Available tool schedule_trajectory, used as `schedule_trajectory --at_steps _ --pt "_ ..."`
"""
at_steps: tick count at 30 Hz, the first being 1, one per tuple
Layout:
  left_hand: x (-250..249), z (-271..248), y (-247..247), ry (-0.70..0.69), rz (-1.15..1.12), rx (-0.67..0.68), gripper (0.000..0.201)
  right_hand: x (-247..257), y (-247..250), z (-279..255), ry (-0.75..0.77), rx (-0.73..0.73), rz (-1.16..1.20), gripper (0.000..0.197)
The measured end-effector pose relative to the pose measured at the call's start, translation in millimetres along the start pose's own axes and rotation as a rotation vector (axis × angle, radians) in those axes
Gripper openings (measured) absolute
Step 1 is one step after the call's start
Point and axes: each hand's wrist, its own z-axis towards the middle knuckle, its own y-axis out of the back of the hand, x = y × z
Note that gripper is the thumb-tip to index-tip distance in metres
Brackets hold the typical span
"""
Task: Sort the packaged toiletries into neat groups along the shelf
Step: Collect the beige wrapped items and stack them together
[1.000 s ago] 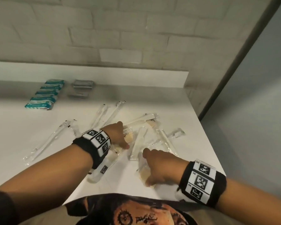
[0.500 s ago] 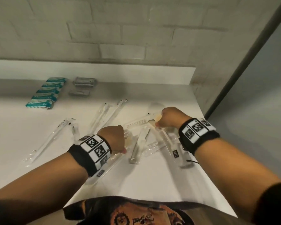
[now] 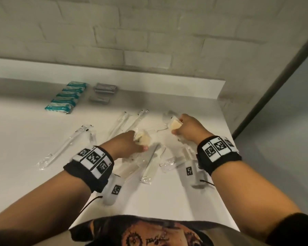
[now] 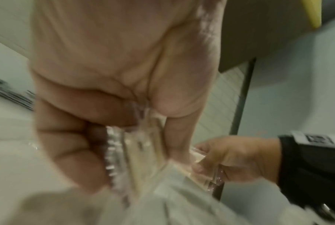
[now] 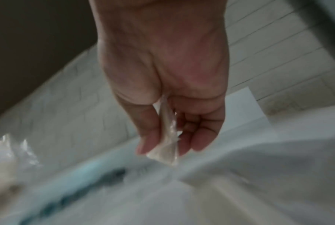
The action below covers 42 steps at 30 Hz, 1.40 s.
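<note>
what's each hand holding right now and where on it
Left hand grips a clear-wrapped cream packet along its crinkled edge. Right hand pinches another cream packet by one end.

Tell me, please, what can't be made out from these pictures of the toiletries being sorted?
- Print on the teal packets: too small in the head view.
- What the grey packets contain: too small and dim, head view.
- What the cream packet in the left hand contains: blurred in the left wrist view.
- Shelf below the right hand: smeared by motion blur, right wrist view.
</note>
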Motion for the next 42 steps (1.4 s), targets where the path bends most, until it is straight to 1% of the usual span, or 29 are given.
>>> schedule_trajectory --at_steps 1,2,3,4,5,6,7,8,11,12,13,14,16,17,18,20,22,24,27,30,32,33,35,38,40,42 --pt "2.5 -0.8 0.8 -0.052 -0.219 -0.035 0.079 3.3 5.4 -5.5 0.027 -0.039 0.118 0.038" --pt "2.1 -5.3 1.4 -0.109 -0.44 -0.07 0.069 9.4 9.4 -13.6 0.044 -0.047 0.298 0.031" --pt "0.0 -9.7 1.3 -0.153 -0.632 -0.097 0.053 17.2 11.1 -23.7 0.048 -0.012 0.509 0.024" --pt "-4.9 -15.5 2.0 -0.181 -0.807 -0.1 0.041 26.4 11.2 -35.3 0.06 0.054 0.703 0.021" --pt "-9.9 -21.8 3.6 -0.205 -0.973 -0.089 0.034 36.7 9.2 -46.8 0.087 0.125 0.85 0.02" --pt "-16.8 -28.1 4.6 -0.231 -1.124 -0.052 0.032 45.2 5.7 -56.4 0.117 0.181 0.945 0.02" --pt "-21.6 -34.8 6.2 -0.264 -1.253 -0.006 0.033 54.7 1.6 -64.5 0.154 0.216 0.987 0.021" --pt "-26.2 -40.5 7.4 -0.281 -1.35 0.044 0.035 61.8 -2.5 -70.3 0.183 0.216 0.979 0.02" --pt "-27.9 -58.2 11.3 -0.307 -1.535 0.15 0.052 76.5 -15.2 -81.1 0.227 0.099 0.832 0.021" --pt "-25.3 -64.3 12.4 -0.342 -1.55 0.173 0.056 78.6 -20.3 -82.9 0.234 0.055 0.78 0.023" --pt "-23.1 -69.1 12.5 -0.365 -1.539 0.179 0.056 79.5 -24.3 -84.7 0.242 0.018 0.737 0.026" --pt "-20.1 -72.8 12.3 -0.383 -1.517 0.177 0.051 80.1 -28.4 -86.0 0.254 -0.006 0.7 0.027" --pt "-10.8 -77.5 13.7 -0.383 -1.474 0.126 0.037 83.5 -33.8 -90.1 0.283 -0.023 0.674 0.03" --pt "-5.1 -80.3 15.5 -0.376 -1.462 0.098 0.034 86.4 -34.6 -92.7 0.292 -0.012 0.668 0.03" --pt "0.2 -81.6 16.8 -0.369 -1.457 0.078 0.035 88.8 -33.1 -94.9 0.304 0.015 0.661 0.028" --pt "12.6 -84.7 21.7 -0.347 -1.462 0.043 0.038 96.2 -30.9 -100.7 0.34 0.108 0.658 0.02" --pt "24.5 -87.9 28.2 -0.351 -1.458 0.024 0.034 103.9 -33.0 -103.6 0.352 0.174 0.666 0.014" --pt "34.0 -91.2 34.2 -0.372 -1.442 0.015 0.03 112.1 -40.3 -103.8 0.346 0.184 0.646 0.015" --pt "53.0 -98.8 46.9 -0.389 -1.404 -0.038 0.021 129.3 -61.9 -104.2 0.327 0.196 0.628 0.018" --pt "75.6 -104.3 60.8 -0.372 -1.382 -0.1 0.017 147.3 -85.6 -106.2 0.325 0.238 0.611 0.018" --pt "95.1 -109.5 72.1 -0.365 -1.366 -0.13 0.022 164.1 -103.4 -107.8 0.323 0.264 0.587 0.016" --pt "98.1 -111.0 74.9 -0.36 -1.338 -0.142 0.024 168.5 -105.5 -108.0 0.322 0.252 0.568 0.015" --pt "115.4 -117.5 87.4 -0.349 -1.235 -0.164 0.023 186.6 -118.4 -107.7 0.34 0.214 0.517 0.008" --pt "135.8 -125.4 104.4 -0.333 -1.08 -0.173 0.028 212.6 -134.4 -104.3 0.395 0.186 0.368 0.005" --pt "150.7 -129.2 114.4 -0.325 -1.04 -0.169 0.021 227.4 -144.1 -102.8 0.38 0.213 0.281 0.008" --pt "163.9 -132.6 122.4 -0.324 -1.026 -0.146 0.02 236.6 -150.2 -101.0 0.342 0.284 0.317 0.012"
